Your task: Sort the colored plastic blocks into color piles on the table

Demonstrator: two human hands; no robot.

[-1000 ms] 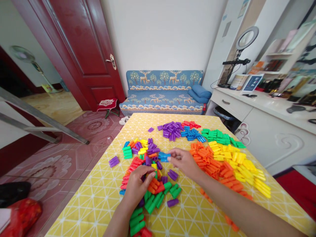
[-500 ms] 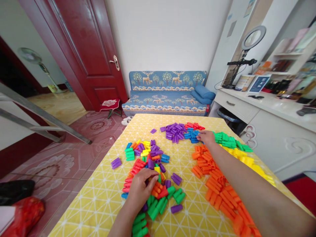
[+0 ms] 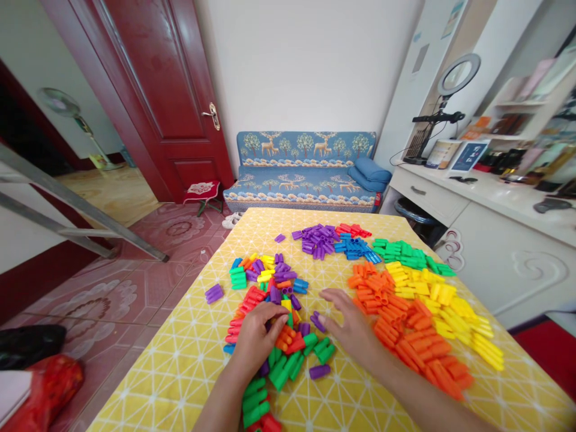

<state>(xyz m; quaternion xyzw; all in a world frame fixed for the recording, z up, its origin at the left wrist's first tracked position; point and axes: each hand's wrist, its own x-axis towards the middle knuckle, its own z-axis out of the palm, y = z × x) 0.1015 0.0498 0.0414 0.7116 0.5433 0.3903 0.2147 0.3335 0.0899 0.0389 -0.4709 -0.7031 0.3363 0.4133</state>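
Note:
My left hand (image 3: 258, 336) lies over a mixed heap of plastic tube-shaped pieces joined side by side. Its fingers are curled in toward the thumb, and whatever is between them is hidden. Red pieces (image 3: 246, 307), orange pieces (image 3: 285, 339) and green pieces (image 3: 284, 371) surround it. My right hand (image 3: 346, 321) is open above the cloth, fingers apart, its thumb close to a purple piece (image 3: 317, 322); I cannot tell if they touch. A blue piece (image 3: 300, 285) sits at the heap's right edge.
Sorted piles lie across the yellow-patterned table (image 3: 166, 366): purple (image 3: 318, 241), red (image 3: 353, 230), blue (image 3: 357, 248), green (image 3: 405, 255), yellow (image 3: 443, 300) and orange (image 3: 405, 333). Beyond the table stands a blue sofa (image 3: 301, 180); a white dresser (image 3: 504, 252) is at the right.
My right hand went from beside the blue piece at the heap out to the blue pile, then returned toward the heap with its fingers spread. My left hand has stayed nearly in place.

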